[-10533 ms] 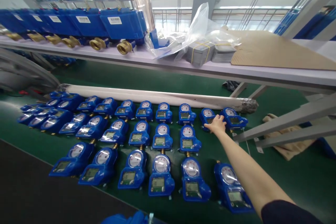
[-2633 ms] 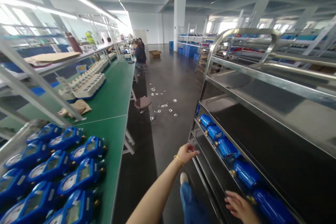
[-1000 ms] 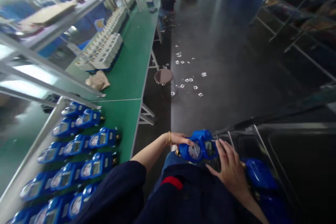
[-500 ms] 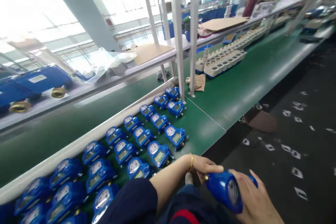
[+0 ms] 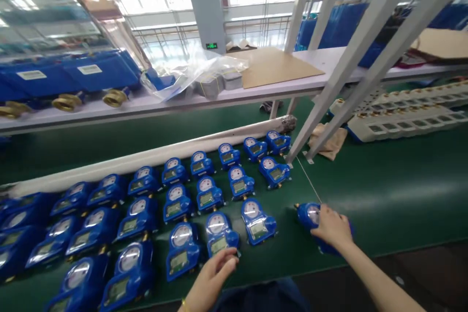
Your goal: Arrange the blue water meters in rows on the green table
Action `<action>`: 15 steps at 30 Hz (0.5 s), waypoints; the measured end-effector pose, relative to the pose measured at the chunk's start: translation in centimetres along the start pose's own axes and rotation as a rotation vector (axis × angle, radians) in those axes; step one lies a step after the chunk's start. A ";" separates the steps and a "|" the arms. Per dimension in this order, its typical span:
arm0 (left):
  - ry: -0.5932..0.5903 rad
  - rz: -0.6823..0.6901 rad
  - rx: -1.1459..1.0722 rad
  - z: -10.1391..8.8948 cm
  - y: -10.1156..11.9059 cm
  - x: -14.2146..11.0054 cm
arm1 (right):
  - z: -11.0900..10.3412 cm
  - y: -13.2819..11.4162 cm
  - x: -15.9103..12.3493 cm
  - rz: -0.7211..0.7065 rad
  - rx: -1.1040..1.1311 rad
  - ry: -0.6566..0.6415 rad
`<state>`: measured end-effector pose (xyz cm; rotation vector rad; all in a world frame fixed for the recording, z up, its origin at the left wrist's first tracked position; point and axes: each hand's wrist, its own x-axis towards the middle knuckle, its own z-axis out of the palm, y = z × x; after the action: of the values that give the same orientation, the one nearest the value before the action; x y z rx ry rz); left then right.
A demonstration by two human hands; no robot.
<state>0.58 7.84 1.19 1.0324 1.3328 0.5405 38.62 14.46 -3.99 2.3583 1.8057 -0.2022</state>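
Rows of blue water meters (image 5: 204,195) with round dials lie on the green bench mat (image 5: 383,190). My right hand (image 5: 332,228) is closed over one more blue meter (image 5: 309,214) resting on the mat at the right end of the front row, beside a meter (image 5: 258,222). My left hand (image 5: 212,277) hovers low at the bench's near edge, fingers loosely curled and holding nothing, just in front of another front-row meter (image 5: 219,236).
A long white roll (image 5: 146,158) lies behind the meters. Slanted white frame struts (image 5: 340,83) land on the mat right of them. A tan cloth (image 5: 329,139) and white trays (image 5: 405,117) sit further right. The upper shelf (image 5: 219,100) carries large blue meters, plastic bags and cardboard.
I turned from the steel rack back to the bench. The meter held in both hands half a second ago now rests on the mat under my right hand; my left hand has let go.
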 end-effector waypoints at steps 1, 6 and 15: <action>0.049 -0.042 -0.064 0.5 -0.6 -0.4 | 0.0 -0.8 1.4 0.009 -0.017 -0.032; 0.101 -0.071 -0.256 6.3 1.8 1.3 | 0.0 -3.3 5.6 0.020 -0.028 -0.130; 0.404 -0.183 -0.017 15.4 12.7 26.2 | 0.7 -1.5 2.7 -0.162 -0.098 0.020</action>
<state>23.54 31.02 -3.11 0.8008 1.7553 0.6420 37.84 17.23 -5.32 2.1577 1.9689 -0.1079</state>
